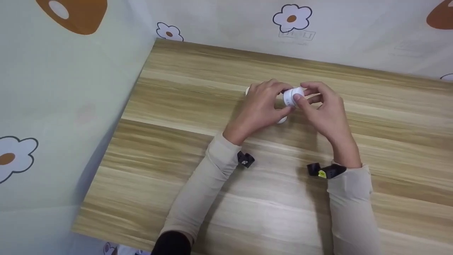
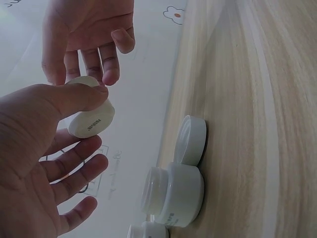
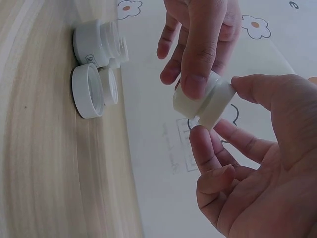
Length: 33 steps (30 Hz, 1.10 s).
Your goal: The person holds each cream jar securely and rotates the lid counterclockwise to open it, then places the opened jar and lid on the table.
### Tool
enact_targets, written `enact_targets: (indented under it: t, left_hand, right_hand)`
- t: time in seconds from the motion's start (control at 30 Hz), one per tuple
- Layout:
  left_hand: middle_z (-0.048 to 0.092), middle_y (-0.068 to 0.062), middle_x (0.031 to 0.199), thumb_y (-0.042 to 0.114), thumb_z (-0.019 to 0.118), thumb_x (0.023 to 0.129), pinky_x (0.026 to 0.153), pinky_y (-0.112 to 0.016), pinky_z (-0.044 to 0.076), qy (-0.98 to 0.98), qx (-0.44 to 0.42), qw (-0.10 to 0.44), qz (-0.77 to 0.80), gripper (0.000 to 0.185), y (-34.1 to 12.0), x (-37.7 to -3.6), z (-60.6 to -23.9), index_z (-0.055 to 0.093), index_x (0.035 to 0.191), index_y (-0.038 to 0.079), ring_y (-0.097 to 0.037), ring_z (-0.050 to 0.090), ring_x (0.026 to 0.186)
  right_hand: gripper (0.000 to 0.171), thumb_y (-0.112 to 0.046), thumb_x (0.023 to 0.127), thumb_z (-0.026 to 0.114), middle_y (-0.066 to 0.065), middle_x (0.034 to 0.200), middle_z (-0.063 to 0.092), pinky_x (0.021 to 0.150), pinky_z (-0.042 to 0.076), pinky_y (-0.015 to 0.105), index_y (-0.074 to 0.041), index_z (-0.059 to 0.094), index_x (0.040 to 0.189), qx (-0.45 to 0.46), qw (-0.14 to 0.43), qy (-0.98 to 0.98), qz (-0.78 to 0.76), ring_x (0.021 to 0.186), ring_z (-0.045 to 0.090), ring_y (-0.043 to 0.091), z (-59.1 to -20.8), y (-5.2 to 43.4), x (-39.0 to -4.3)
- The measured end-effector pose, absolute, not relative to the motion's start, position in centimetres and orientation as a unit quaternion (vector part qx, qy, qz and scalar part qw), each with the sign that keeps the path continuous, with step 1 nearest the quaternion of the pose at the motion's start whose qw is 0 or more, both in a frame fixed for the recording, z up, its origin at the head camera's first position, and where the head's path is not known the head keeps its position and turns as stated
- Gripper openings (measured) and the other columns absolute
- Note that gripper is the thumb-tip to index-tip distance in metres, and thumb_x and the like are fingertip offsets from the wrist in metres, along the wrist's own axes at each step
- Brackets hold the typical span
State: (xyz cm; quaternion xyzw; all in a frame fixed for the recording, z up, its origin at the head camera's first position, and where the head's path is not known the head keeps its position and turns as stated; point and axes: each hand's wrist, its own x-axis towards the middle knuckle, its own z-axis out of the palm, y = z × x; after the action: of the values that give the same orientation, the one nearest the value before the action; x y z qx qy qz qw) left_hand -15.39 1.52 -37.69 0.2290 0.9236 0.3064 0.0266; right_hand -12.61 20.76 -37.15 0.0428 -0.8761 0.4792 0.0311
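Evidently a small white jar (image 1: 293, 96) is held in the air above the table (image 1: 198, 198), between both hands. Its body is pinched by the left hand (image 1: 260, 106), thumb on top and fingers under it, and its cap end is gripped by the fingertips of the right hand (image 1: 327, 109). The step in hand is judged to be twisting the cap; a firm hold on the body and a turn of the cap are called for next. Below, an open jar (image 2: 173, 193), a loose lid (image 2: 190, 140) and another jar (image 2: 146, 231) are seen.
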Motion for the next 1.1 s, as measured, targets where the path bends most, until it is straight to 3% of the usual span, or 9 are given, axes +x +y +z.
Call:
enact_targets:
  t: [0.23, 0.43, 0.7, 1.1]
  left_hand:
    - [0.071, 0.006, 0.132, 0.042, 0.077, 0.096, 0.110, -0.040, 0.042, 0.925, 0.228, 0.029, 0.303, 0.047, 1.44, -15.40, -37.54, 0.068, 0.138, 0.023, -0.012, 0.065, 0.123]
    - [0.071, 0.006, 0.131, 0.040, 0.078, 0.095, 0.109, -0.040, 0.041, 0.924, 0.224, 0.032, 0.307, 0.048, 1.51, -15.34, -37.57, 0.068, 0.138, 0.023, -0.013, 0.065, 0.120]
    - [0.071, 0.003, 0.135, 0.041, 0.077, 0.096, 0.111, -0.043, 0.043, 0.925, 0.224, 0.014, 0.305, 0.045, 1.56, -15.44, -37.63, 0.070, 0.135, 0.020, -0.014, 0.066, 0.123]
    - [0.071, 0.005, 0.134, 0.041, 0.077, 0.096, 0.110, -0.040, 0.041, 0.923, 0.227, 0.024, 0.310, 0.046, 1.47, -15.37, -37.74, 0.069, 0.137, 0.022, -0.012, 0.065, 0.125]
  right_hand:
    - [0.044, -0.027, 0.099, 0.074, 0.011, 0.118, 0.071, 0.072, 0.052, 0.014, -0.005, 0.067, 0.137, 0.051, 0.030, -0.875, 0.481, 0.089, 0.067, 0.003, -37.00, 20.78, -12.57]
    - [0.049, -0.038, 0.101, 0.071, 0.009, 0.118, 0.071, 0.076, 0.052, 0.016, -0.008, 0.067, 0.139, 0.026, 0.025, -0.875, 0.483, 0.091, 0.067, 0.005, -37.08, 20.74, -12.55]
    - [0.046, -0.044, 0.101, 0.068, 0.001, 0.110, 0.069, 0.075, 0.052, 0.017, -0.008, 0.073, 0.129, 0.015, 0.023, -0.876, 0.481, 0.091, 0.065, 0.008, -37.00, 20.86, -12.46]
    - [0.037, -0.029, 0.100, 0.073, 0.009, 0.120, 0.071, 0.077, 0.056, 0.017, -0.007, 0.072, 0.130, 0.036, 0.014, -0.868, 0.496, 0.091, 0.068, 0.007, -37.09, 20.78, -12.58]
